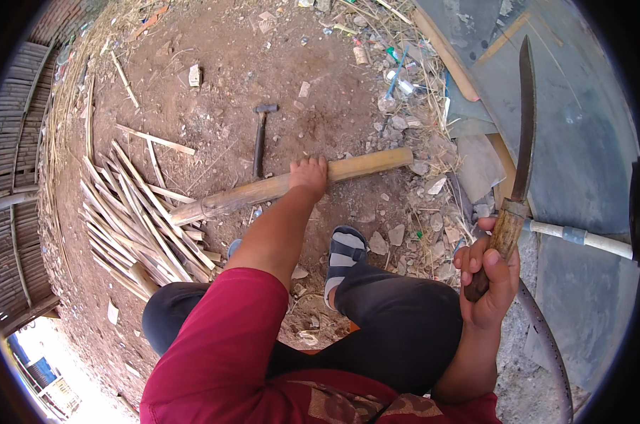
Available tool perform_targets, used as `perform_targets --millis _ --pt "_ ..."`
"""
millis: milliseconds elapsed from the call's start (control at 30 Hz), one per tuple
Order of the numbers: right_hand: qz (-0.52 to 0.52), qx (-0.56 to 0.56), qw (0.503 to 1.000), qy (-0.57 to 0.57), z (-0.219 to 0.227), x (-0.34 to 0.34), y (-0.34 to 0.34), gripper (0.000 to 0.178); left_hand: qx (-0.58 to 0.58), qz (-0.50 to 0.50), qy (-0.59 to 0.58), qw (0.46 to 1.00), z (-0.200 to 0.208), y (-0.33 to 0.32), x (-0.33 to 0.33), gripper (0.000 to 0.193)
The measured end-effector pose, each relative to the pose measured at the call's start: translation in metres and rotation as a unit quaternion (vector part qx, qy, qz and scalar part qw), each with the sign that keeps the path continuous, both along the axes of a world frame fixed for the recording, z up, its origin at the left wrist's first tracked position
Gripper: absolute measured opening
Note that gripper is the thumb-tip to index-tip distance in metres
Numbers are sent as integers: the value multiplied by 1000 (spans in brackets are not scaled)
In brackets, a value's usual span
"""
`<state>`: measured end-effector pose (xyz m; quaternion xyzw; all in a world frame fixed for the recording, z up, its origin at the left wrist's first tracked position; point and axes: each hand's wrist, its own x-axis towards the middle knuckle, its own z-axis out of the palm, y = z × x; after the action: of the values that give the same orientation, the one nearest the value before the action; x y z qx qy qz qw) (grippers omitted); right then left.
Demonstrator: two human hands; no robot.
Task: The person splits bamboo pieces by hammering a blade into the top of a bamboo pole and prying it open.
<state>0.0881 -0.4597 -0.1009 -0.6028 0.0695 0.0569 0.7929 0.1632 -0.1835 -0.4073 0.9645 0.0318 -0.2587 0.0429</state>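
My left hand (309, 175) rests over the middle of a thick bamboo pole (373, 165), with its fingers curled round the far side. The pole lies slantwise on the dirt in front of my feet, its right end farther away than its left. On the right, my right hand (491, 283) is closed round the wooden handle of a machete (526, 134). Its long, slightly curved blade points up and away, well apart from the pole. Just beyond the pole a hammer (260, 141) with a dark handle lies on the ground, its head at the far end.
A heap of split bamboo strips (143, 219) lies at the left, near the pole's left end. Stone rubble and litter (398, 85) spread at the far right. Grey sheets (582, 141) lean or lie along the right. A bamboo-slat wall (12, 141) stands at the left.
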Motion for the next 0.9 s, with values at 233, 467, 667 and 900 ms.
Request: perform_targets --millis 233,467,667,900 --pt "2 -2 999 -45 17 -14 15 48 -46 41 -313 948 173 54 -7 62" --pt "74 9 984 -161 90 -41 45 55 -68 180 -590 784 308 116 -79 72" --pt "241 59 950 -187 165 -73 98 42 -84 292 -636 709 295 143 -164 79" --pt "418 97 889 -160 216 -127 151 36 -94 311 -686 651 288 133 -199 80"
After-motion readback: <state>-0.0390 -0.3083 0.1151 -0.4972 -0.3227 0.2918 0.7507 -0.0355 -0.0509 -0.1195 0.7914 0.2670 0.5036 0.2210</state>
